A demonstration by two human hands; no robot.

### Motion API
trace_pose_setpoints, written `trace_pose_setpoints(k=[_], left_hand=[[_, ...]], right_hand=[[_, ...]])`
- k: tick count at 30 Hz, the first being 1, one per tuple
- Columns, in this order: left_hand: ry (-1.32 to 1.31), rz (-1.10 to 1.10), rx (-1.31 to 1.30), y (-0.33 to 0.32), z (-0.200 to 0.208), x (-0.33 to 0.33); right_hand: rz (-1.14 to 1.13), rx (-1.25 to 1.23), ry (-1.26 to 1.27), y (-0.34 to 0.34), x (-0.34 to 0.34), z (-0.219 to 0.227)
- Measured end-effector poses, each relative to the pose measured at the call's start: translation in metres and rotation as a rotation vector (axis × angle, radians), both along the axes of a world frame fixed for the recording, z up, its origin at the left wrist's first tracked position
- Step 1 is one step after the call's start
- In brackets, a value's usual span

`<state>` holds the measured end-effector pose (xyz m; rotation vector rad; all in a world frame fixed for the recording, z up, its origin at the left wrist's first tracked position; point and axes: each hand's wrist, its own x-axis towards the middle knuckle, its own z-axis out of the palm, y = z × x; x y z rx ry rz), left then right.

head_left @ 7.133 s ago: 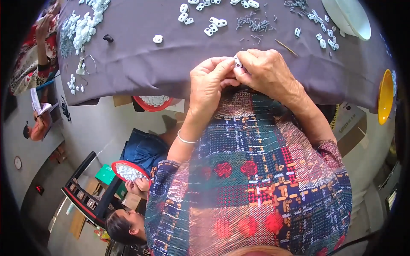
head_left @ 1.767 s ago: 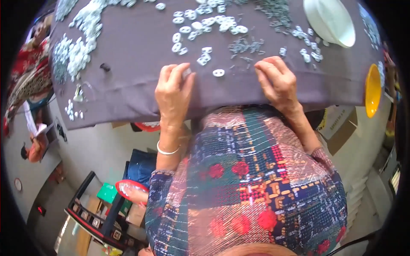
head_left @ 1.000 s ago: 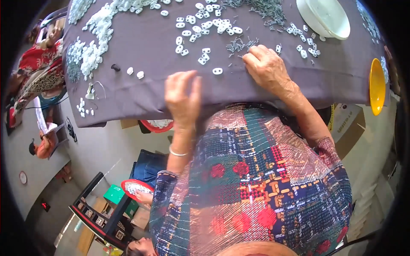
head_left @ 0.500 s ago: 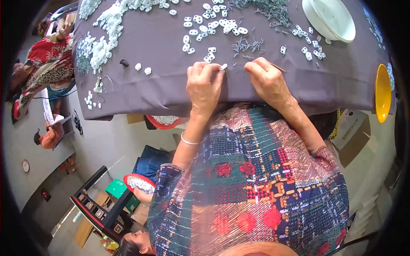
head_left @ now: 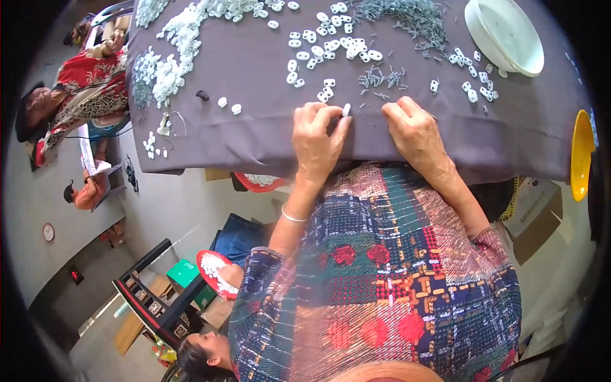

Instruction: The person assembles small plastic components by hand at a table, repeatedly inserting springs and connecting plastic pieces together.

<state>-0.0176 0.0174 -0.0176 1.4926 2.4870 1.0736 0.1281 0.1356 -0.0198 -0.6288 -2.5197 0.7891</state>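
Note:
Between the thumb and forefinger of my left hand (head_left: 317, 141) is a small white oval piece (head_left: 346, 110), turned nearly edge-on. My right hand (head_left: 417, 135) is closed in a pinch a short way to the right; a thin brown stick (head_left: 433, 116) pokes out behind its fingers. What its fingertips grip is too small to make out. Just beyond both hands lie loose grey pins (head_left: 382, 77). Scattered white oval pieces with two holes (head_left: 331, 46) lie farther off, past my left hand.
A dark cloth covers the table (head_left: 248, 137). At the far side are a heap of white pieces (head_left: 181, 48), a pile of grey pins (head_left: 407, 19) and a white bowl (head_left: 509, 41). A yellow plate (head_left: 580, 156) is at the right edge. Other people sit to the left, one with a red bowl (head_left: 216, 272).
The view has shifted, so the table appears farther right and lower. The white piece in my left hand now stands more upright. My right hand keeps its pinch, and its stick shows less.

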Motion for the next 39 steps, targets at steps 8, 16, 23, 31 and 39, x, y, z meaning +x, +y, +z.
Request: trace_pose_setpoints(k=[8, 16, 23, 31, 39], left_hand=[[-0.013, 0.166, 0.078, -0.011, -0.001, -0.024], [-0.051, 0.144, -0.047, -0.006, 0.001, -0.041], [-0.455, 0.191, 0.122, -0.007, -0.006, -0.030], [-1.506, 0.300, 0.294, -0.008, 0.019, -0.009], [-2.038, 0.016, 0.551, 0.000, 0.023, 0.003]], right_hand=[[-0.053, 0.002, -0.044, -0.002, 0.000, 0.009], [0.026, -0.067, -0.032, -0.006, 0.005, 0.015], [0.038, -0.009, 0.040, -0.006, -0.010, 0.015], [0.013, 0.007, 0.092, 0.001, -0.019, 0.012], [-0.008, -0.315, 0.362, -0.024, -0.036, 0.039]])
